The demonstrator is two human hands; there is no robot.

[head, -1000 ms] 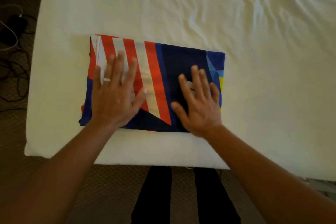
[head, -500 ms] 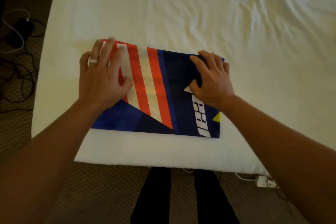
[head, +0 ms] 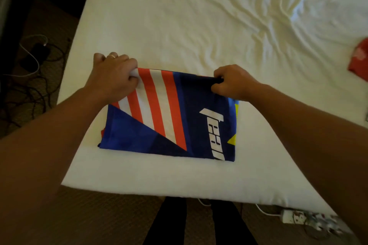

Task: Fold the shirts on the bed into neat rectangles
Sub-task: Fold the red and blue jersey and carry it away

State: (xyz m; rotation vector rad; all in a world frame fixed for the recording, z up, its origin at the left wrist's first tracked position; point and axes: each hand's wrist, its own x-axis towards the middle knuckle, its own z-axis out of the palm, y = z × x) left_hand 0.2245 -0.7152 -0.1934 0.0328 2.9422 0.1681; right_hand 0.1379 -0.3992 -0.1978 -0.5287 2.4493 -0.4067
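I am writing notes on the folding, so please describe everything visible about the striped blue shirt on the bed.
The shirt is folded into a rough rectangle and lies near the front edge of the white bed. Its thin, smooth-looking fabric is navy and blue, with red and white diagonal stripes, white lettering and small yellow patches. The left hand grips its far left corner and the right hand pinches its far right corner. A little red cloth peeks out at its near left corner.

Both bare forearms reach forward from the lower corners, converging slightly. The left hand [head: 114,74], a ring on one finger, is curled knuckles-up with fingers closed in a grip. The right hand [head: 232,82] is likewise fisted, thumb and fingers pinched together, level with the left.
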